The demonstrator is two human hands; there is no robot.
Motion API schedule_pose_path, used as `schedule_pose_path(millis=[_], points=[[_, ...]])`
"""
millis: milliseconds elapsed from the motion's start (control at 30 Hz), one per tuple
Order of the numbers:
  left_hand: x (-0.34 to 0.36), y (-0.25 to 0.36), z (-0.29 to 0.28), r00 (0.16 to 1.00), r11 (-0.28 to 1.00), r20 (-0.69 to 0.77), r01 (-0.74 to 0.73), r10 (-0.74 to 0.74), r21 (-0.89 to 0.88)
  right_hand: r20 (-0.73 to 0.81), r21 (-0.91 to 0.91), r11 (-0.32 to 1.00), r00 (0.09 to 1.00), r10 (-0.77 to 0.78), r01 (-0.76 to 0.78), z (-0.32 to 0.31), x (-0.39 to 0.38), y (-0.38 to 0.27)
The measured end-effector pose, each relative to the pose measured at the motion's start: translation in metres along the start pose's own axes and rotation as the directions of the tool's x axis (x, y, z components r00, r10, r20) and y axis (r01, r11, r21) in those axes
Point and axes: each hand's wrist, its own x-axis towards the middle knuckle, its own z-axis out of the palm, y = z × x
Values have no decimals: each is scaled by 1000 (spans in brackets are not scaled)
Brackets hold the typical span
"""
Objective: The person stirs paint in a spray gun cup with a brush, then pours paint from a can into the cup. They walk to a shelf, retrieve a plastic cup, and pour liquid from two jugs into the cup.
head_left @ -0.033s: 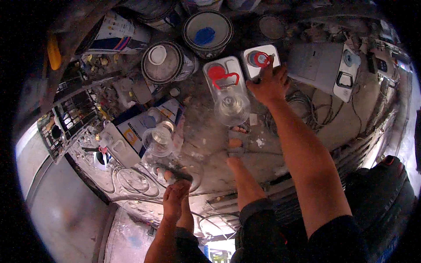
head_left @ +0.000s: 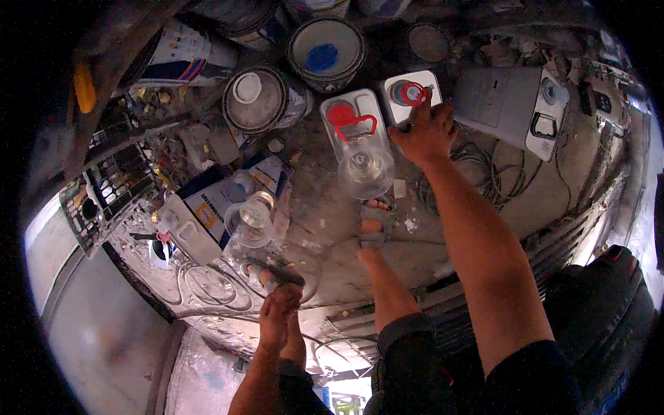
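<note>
My right hand (head_left: 427, 135) reaches out over a white can (head_left: 394, 111) with a grey cap and a red ring (head_left: 413, 93). Its thumb and fingers straddle the can's near side, one finger touching the red ring; the palm hides part of the can. Left of it stands a pale can (head_left: 360, 102) with a red cap (head_left: 340, 114) and a red handle. In front of that sits a clear plastic cup (head_left: 366, 173). Low on the left, my left hand (head_left: 278, 308) hangs beside my sandalled foot, its fingertips lost in shadow.
Another clear cup (head_left: 249, 223) stands by a blue-and-white can (head_left: 204, 214) on the left. Paint buckets (head_left: 257, 102) line the back, one an open bucket (head_left: 326, 52) with blue inside. A grey can (head_left: 494, 104) and coiled cable (head_left: 508, 176) lie right; a hose (head_left: 207, 283) loops left.
My left hand has shifted very slightly to the right. My right hand keeps its place at the white can.
</note>
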Motion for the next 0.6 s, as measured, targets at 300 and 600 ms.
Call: schedule_pose_path(millis=[300, 600], points=[[-24, 7, 52, 994, 993, 108, 0, -13, 122, -32, 145, 987, 998, -60, 65, -19, -37, 67], [-55, 94, 208, 509, 80, 679, -826, 529, 557, 195, -152, 843, 851, -487, 517, -103, -184, 134]])
